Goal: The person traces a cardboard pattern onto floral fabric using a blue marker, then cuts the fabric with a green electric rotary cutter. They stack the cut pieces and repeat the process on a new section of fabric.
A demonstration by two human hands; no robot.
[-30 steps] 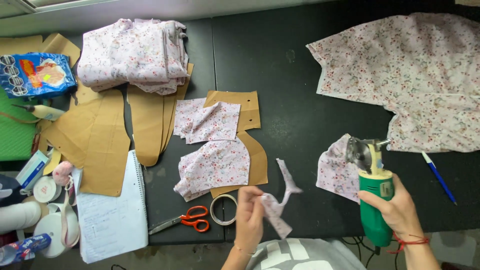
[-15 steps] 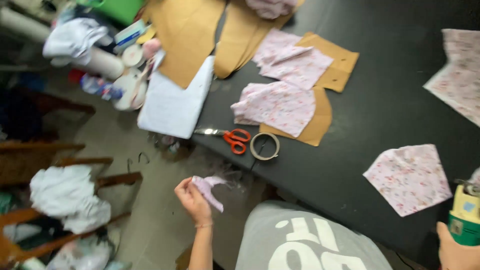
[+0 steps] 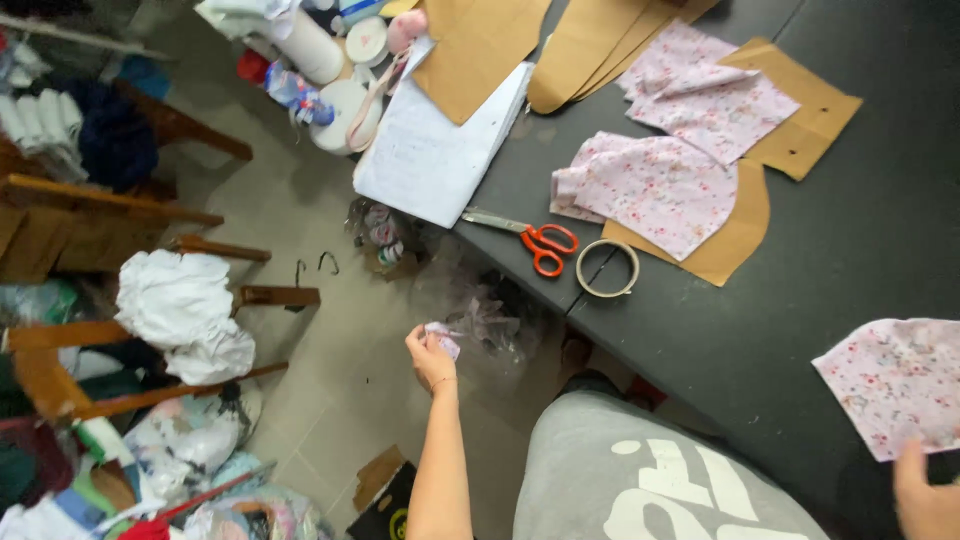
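Observation:
My left hand (image 3: 430, 356) is stretched out past the table's edge, above the floor, pinching a small floral fabric scrap (image 3: 442, 338). Just beyond it a clear plastic bag (image 3: 490, 318) hangs under the table. My right hand (image 3: 928, 495) shows only partly at the bottom right corner, beside a cut floral fabric piece (image 3: 895, 382) on the dark table (image 3: 790, 300); what it holds is out of frame. Orange-handled scissors (image 3: 535, 240) and a tape ring (image 3: 607, 268) lie near the table's front edge.
More floral pieces (image 3: 655, 190) rest on brown paper patterns (image 3: 790, 120). A white notebook (image 3: 440, 150) overhangs the table's corner beside thread spools. Wooden chair frames (image 3: 150, 290) with white cloth (image 3: 185, 315) and piles of fabric crowd the floor at left.
The view has swung further left and down toward the floor. My left hand moved away from the table with the scrap, now bunched small. The green cutting tool has left the frame.

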